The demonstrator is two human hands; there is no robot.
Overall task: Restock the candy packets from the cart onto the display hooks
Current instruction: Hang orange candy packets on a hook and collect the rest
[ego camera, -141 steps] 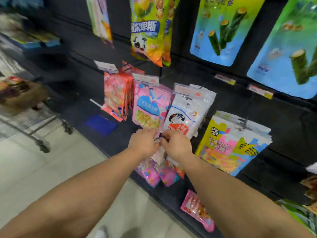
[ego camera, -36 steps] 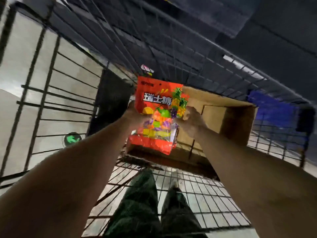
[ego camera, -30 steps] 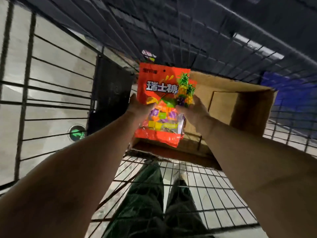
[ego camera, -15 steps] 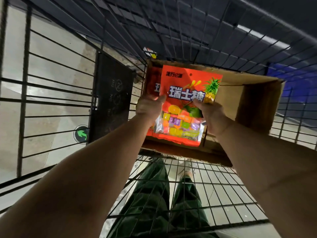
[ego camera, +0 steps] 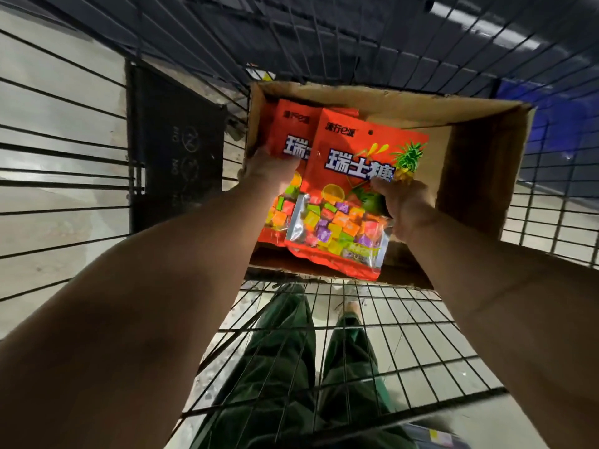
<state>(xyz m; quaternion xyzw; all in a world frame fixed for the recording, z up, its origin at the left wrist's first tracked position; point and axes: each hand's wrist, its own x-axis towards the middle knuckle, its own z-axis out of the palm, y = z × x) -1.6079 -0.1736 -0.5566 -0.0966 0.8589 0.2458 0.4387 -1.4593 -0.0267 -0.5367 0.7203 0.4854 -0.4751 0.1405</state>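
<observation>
Packets | in the cardboard box (ego camera: 479, 176) in the wire cart (ego camera: 81, 163), frame centre | our right hand (ego camera: 408, 209) pinched the front candy packet (ego camera: 353, 189) at its right edge; our left hand (ego camera: 269, 173) gripped the rear packet (ego camera: 291, 134) | long axes ran up-frame, hang-hole ends farthest from us | hooks out of view.

Orange-red candy packets (ego camera: 359, 176), brown cardboard box (ego camera: 479, 176).
</observation>
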